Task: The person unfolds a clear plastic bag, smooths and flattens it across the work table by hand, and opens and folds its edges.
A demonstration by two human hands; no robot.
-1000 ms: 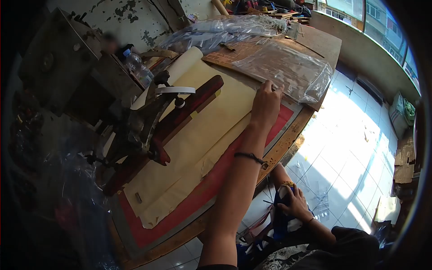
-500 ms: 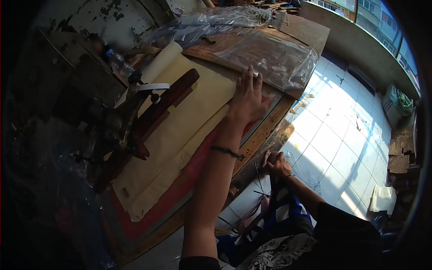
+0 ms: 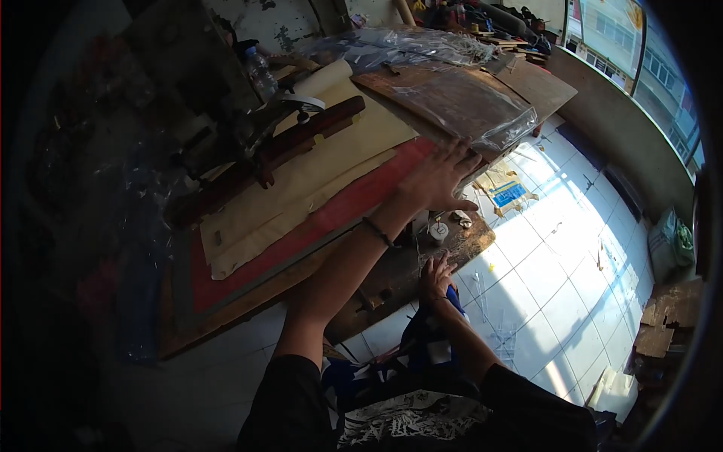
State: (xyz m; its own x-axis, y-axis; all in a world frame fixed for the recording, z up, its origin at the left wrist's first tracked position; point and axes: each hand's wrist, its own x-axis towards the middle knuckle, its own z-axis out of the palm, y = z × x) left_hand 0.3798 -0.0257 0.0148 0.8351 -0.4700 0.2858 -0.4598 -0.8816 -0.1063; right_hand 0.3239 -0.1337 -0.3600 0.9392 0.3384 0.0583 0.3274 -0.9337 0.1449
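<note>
My left hand [image 3: 437, 179], with a dark bracelet at the wrist, is stretched out with spread fingers over the right end of a red sheet [image 3: 343, 207]. Whether its palm touches the sheet is hidden. A cream paper sheet [image 3: 286, 192] lies partly over the red one, its far end rolled up. Across the paper runs a dark red bar [image 3: 312, 126], part of a dark machine [image 3: 226, 135] at the left. Lower down, my right hand [image 3: 435, 277] rests by my blue-clad leg, its fingers extended and holding nothing visible.
A wooden board [image 3: 444, 87] under clear plastic lies beyond the paper. Below the table edge, a worn wooden ledge [image 3: 471, 233] carries a small white round object [image 3: 438, 232]. A plastic bottle [image 3: 260, 71] stands behind the machine. White tiles [image 3: 557, 248] cover the floor.
The camera view has shifted. My left hand has moved toward the table's near right edge, and more of the red sheet shows. My right hand's fingers are more extended than before.
</note>
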